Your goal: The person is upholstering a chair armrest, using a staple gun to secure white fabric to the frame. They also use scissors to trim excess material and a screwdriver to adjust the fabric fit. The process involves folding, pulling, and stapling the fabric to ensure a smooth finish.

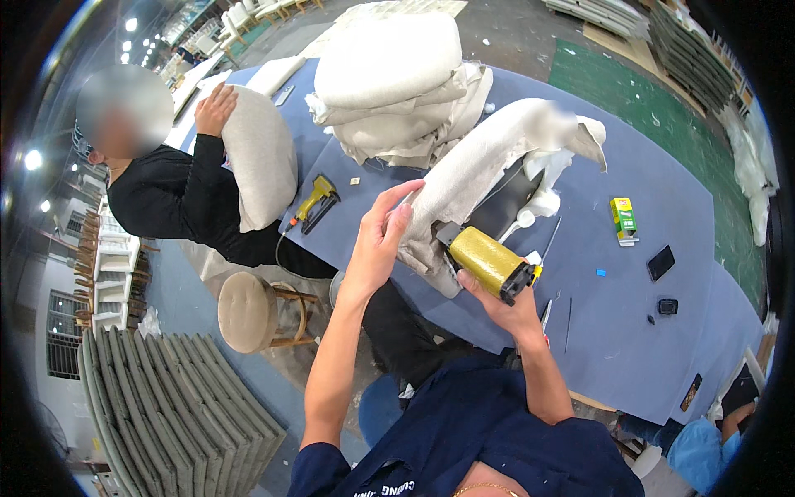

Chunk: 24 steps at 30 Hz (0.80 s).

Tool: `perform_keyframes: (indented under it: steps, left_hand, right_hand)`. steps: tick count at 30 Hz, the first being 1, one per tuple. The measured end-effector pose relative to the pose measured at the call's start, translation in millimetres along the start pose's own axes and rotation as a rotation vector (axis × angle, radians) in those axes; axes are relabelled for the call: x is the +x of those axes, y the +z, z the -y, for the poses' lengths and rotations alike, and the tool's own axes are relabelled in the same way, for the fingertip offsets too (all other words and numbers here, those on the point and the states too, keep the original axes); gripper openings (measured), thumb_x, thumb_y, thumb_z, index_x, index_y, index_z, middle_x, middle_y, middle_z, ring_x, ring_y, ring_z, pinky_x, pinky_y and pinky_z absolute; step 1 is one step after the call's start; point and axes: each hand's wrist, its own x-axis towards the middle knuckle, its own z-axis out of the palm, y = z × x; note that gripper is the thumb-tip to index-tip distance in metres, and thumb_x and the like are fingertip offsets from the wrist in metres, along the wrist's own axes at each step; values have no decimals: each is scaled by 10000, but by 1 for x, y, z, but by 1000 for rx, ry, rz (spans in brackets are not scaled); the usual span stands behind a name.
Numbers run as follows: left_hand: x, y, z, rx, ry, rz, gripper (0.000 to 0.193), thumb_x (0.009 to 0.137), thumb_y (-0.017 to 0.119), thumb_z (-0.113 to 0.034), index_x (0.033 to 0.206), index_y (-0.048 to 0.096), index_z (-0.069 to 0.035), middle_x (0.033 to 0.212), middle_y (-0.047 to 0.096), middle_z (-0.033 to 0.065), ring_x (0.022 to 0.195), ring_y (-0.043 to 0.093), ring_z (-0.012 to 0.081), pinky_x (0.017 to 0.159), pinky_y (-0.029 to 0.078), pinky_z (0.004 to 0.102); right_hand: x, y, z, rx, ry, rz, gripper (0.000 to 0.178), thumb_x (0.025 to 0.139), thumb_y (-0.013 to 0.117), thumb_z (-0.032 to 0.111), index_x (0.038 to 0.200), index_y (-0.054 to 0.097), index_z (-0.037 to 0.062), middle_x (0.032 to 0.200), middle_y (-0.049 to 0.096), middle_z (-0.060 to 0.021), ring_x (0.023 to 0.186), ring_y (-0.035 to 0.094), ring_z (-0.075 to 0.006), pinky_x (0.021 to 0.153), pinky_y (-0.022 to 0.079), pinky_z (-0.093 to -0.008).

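In my right hand (509, 313) is a pneumatic staple gun (489, 258) with a yellow-gold body and black end cap. Its nose meets the underside edge of a beige fabric-covered seat cushion (465, 170), which stands tilted on the blue-grey table (609, 319). My left hand (374, 253) grips the cushion's near left edge between thumb and fingers; some fingertips are hidden. Loose beige fabric hangs below that edge. A dark underside and bunched white material (542, 199) show on the cushion's right side.
Stacked beige cushions (389, 79) stand behind. At left, another person (174, 195) holds a cushion (258, 157), near a second yellow staple gun (317, 199). A yellow-green box (623, 219), phone (661, 263) and scissors (546, 319) lie right. A round stool (248, 311) is at lower left.
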Motion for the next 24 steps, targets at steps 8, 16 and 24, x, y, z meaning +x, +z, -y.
perform_keyframes:
  steps: [8, 16, 24]
  left_hand:
    - [1, 2, 0, 81, 30, -32, 370, 1075, 500, -256, 1352, 613, -39, 1246, 635, 81, 1087, 559, 169, 978, 417, 300]
    - [2, 3, 6, 54, 73, -16, 379, 1093, 468, -269, 1378, 587, -52, 1255, 637, 92, 1135, 570, 188, 1015, 417, 311]
    - [0, -1, -2, 154, 59, 11, 396, 1102, 425, -276, 1413, 552, -66, 1338, 599, 139, 1253, 568, 272, 1082, 403, 360]
  right_hand:
    - [-9, 13, -11, -161, -36, -23, 270, 896, 807, 281, 1083, 761, 91, 1020, 779, -53, 914, 710, -190, 888, 449, -313]
    - [-16, 6, -1, -53, 121, 44, 264, 901, 800, 282, 1086, 761, 99, 972, 774, -40, 927, 699, -191, 913, 415, -313]
    - [-9, 1, 13, -77, 78, 80, 268, 893, 810, 238, 1074, 756, 48, 931, 775, -83, 804, 725, -184, 757, 519, -311]
